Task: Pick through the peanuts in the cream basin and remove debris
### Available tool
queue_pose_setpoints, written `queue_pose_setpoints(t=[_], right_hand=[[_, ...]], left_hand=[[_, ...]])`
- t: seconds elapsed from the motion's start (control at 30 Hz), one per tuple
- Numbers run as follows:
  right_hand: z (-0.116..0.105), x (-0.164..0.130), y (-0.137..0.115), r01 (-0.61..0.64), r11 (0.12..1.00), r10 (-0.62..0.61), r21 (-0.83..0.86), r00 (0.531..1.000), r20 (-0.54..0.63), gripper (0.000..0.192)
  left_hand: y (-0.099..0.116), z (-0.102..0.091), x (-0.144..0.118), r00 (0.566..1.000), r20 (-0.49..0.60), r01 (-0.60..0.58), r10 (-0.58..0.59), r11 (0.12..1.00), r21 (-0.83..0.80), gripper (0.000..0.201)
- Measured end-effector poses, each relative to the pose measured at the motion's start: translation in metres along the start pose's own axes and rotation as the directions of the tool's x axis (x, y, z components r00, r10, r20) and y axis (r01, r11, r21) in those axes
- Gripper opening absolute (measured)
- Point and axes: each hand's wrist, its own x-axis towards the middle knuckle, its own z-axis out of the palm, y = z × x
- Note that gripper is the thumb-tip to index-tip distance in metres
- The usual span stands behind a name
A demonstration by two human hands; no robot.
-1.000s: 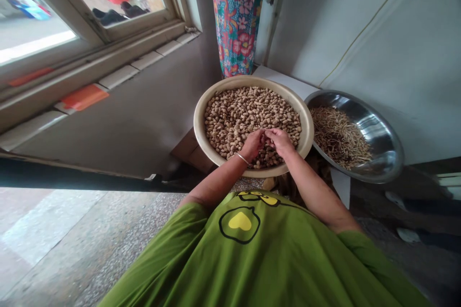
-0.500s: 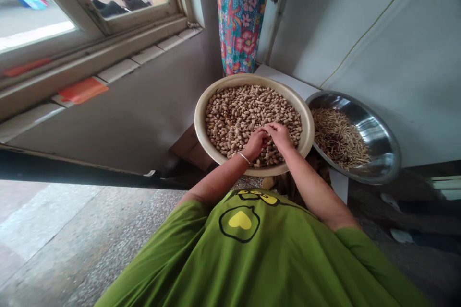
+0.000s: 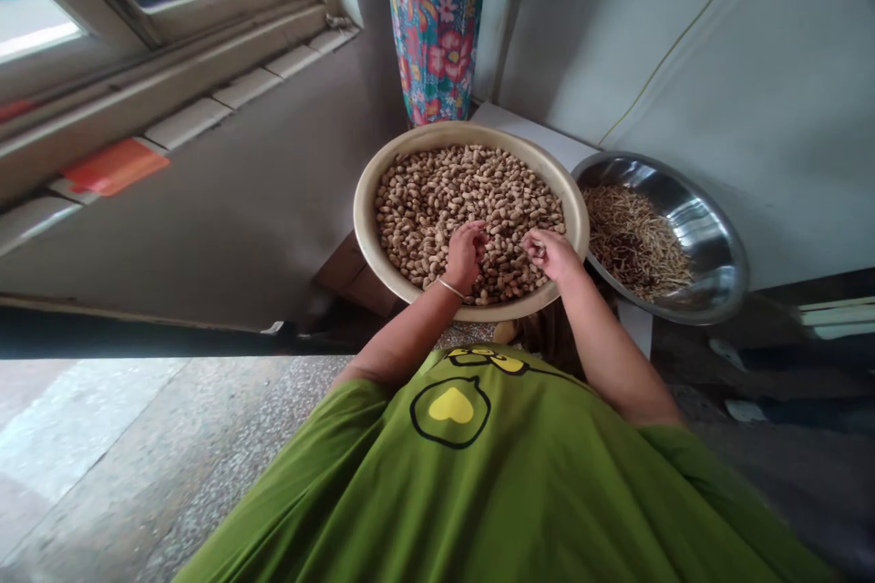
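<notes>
A wide cream basin (image 3: pixel 367 209) full of unshelled peanuts (image 3: pixel 437 200) stands in front of me. Over its near half, my left hand (image 3: pixel 466 255), with a pale bangle (image 3: pixel 451 286) at the wrist, curls its fingers just above the peanuts; what they hold, if anything, is hidden. My right hand (image 3: pixel 555 255) is apart from it, near the basin's right side. Its fingers are closed on a small pale-brown thing that looks like a peanut.
A steel bowl (image 3: pixel 711 228) with thin, dry, straw-coloured pieces (image 3: pixel 635 241) sits tilted to the right, on a white surface (image 3: pixel 533 129). Behind the basin hangs flowered cloth (image 3: pixel 437 27). On the left are a window ledge (image 3: pixel 188 123) and wall. Someone's shoes (image 3: pixel 745 410) show at far right.
My hands were together over the peanuts and have now parted, the right one moving right and the left one slightly left. The view has shifted a little.
</notes>
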Motion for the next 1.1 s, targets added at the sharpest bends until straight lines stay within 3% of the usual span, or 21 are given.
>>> queue_pose_setpoints(t=[0.07,0.1,0.17,0.23,0.27,0.37,0.43,0.47,0.53,0.6,0.67,0.8,0.93,1.03,1.1], right_hand=[[-0.001,-0.002,0.006,0.059,0.93,-0.074,-0.363,0.997,-0.026,0.019],[-0.001,-0.004,0.008,0.094,0.824,-0.13,-0.558,0.991,-0.025,0.017],[0.004,-0.008,0.01,0.134,0.527,-0.22,-0.839,0.975,0.017,0.015],[0.009,-0.014,0.012,0.136,0.275,-0.229,-0.952,0.971,0.072,0.02],[0.011,-0.016,0.013,0.137,0.198,-0.221,-0.97,0.971,0.092,0.024],[0.013,-0.017,0.015,0.159,0.119,-0.222,-0.98,0.966,0.13,0.028],[0.011,-0.014,0.017,0.182,0.18,-0.26,-0.967,0.957,0.132,0.021],[0.01,-0.013,0.017,0.203,0.256,-0.283,-0.945,0.951,0.127,0.017],[0.008,-0.01,0.016,0.237,0.508,-0.297,-0.828,0.951,0.09,0.012],[0.009,-0.01,0.014,0.214,0.795,-0.208,-0.567,0.975,0.076,0.018],[0.015,-0.012,0.01,0.133,0.958,-0.1,-0.253,0.985,0.141,0.031],[0.028,-0.02,0.001,0.019,0.996,-0.04,0.085,0.966,0.256,0.044],[0.021,-0.021,-0.006,-0.023,0.962,-0.041,0.273,0.974,0.224,0.038],[0.006,-0.013,-0.006,-0.007,0.942,-0.046,0.337,0.988,0.149,0.034],[-0.002,-0.006,-0.003,0.015,0.964,-0.037,0.265,0.996,0.078,0.03]], left_hand=[[-0.001,0.0,0.001,1.0,0.002,0.006,-0.006,1.0,0.001,0.018],[-0.002,0.0,0.002,1.0,0.009,0.007,-0.008,1.0,0.002,0.018],[-0.003,0.001,0.002,1.0,0.022,0.011,-0.012,1.0,0.012,0.021],[-0.003,0.001,0.001,1.0,0.025,0.016,-0.017,1.0,0.026,0.022],[-0.003,0.002,0.0,1.0,0.024,0.019,-0.02,0.999,0.032,0.022],[0.0,0.002,-0.002,0.999,0.029,0.029,-0.03,0.999,0.039,0.019],[0.001,0.002,-0.002,0.999,0.033,0.032,-0.034,0.999,0.039,0.018],[0.001,0.001,-0.002,0.999,0.037,0.031,-0.032,0.999,0.042,0.017],[0.0,0.002,-0.003,0.998,0.063,0.027,-0.031,0.998,0.061,0.015],[-0.003,0.002,-0.004,0.991,0.126,0.031,-0.045,0.993,0.112,0.017],[-0.007,0.003,-0.005,0.974,0.213,0.037,-0.075,0.984,0.176,0.024],[-0.01,0.005,-0.006,0.939,0.327,0.038,-0.105,0.978,0.204,0.035],[-0.007,0.002,-0.003,0.97,0.236,0.024,-0.049,0.994,0.111,0.026],[-0.006,0.0,0.0,0.982,0.184,0.039,-0.047,0.998,0.048,0.019],[-0.005,-0.001,0.001,0.984,0.173,0.038,-0.043,0.999,0.033,0.017]])
